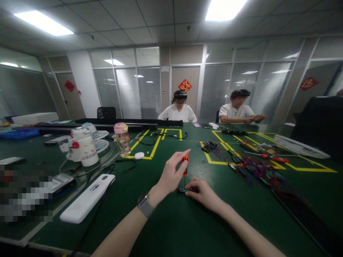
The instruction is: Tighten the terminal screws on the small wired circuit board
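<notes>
My left hand (173, 172), with a watch on its wrist, is closed around the orange handle of a screwdriver (185, 170). The screwdriver stands upright, and its thin shaft points down at a small green circuit board (182, 191) on the table. My right hand (199, 191) rests low beside it, thumb and fingers pinching the board's right end. Whether the tip sits in a screw is too small to tell. To the right lies a heap of similar boards with red and blue wires (257, 169), and a smaller bunch of wired boards (211, 147) lies further back.
The green table (166, 228) carries yellow tape outlines. At left are a white power bank-like device (88, 198), a white bottle (85, 147), a pink-lidded cup (122, 139) and black cables. A keyboard (300, 146) lies at right. Two people (178, 111) sit across the table.
</notes>
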The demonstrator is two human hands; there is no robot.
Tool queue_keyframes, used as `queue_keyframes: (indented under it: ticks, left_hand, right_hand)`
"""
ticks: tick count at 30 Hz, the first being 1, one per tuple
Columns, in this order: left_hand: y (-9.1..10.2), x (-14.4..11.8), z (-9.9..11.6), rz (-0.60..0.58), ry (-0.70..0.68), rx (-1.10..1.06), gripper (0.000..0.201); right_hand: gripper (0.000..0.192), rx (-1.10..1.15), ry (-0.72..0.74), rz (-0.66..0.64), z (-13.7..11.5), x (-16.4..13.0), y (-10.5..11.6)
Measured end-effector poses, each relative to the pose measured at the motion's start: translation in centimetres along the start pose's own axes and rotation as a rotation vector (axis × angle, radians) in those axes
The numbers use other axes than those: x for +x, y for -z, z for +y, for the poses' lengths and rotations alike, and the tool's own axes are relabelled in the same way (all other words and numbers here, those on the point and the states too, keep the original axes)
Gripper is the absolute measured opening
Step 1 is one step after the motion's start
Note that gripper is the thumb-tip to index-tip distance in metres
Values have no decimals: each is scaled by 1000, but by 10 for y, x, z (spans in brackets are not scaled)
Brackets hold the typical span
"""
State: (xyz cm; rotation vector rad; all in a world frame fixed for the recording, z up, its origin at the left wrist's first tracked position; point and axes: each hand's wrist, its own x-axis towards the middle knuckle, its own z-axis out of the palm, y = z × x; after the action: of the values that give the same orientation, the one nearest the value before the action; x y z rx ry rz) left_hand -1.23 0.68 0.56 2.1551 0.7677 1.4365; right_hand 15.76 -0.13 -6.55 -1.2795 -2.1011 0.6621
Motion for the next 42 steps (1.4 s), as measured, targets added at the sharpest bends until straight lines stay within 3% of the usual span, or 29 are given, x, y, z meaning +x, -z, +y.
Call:
queue_keyframes:
  ticks: [3, 7, 13, 19, 24, 29, 34, 40, 42]
  left_hand:
    - [0, 1, -3, -12, 51, -113, 37]
    - [0, 1, -6, 88, 12, 43, 28]
    - [-1, 0, -6, 4, 6, 10, 41]
    - [1, 1, -2, 83, -21, 126, 30]
    - [-1, 0, -1, -10, -27, -22, 39]
    - [-2, -1, 0, 86, -21, 70, 27]
    - [-2, -2, 2, 5, -31, 7, 34]
    - [-4, -2, -1, 92, 7, 29, 25]
    - [-3, -1, -1, 70, -11, 42, 28]
  right_hand:
    - [10, 0, 4, 0, 0, 0, 0]
    - [10, 5, -2, 3, 1, 0, -1]
    - [10, 8, 6, 8, 3, 1, -2]
    - [11, -2, 1, 13, 0, 0, -1]
    - [11, 10, 0, 5, 1, 0, -1]
    - [8, 24, -1, 12, 3, 1, -3]
    - [8, 20, -9, 7, 0, 1, -2]
    - [9, -17, -14, 2, 1, 1, -2]
    - [9, -15, -14, 3, 1, 1, -2]
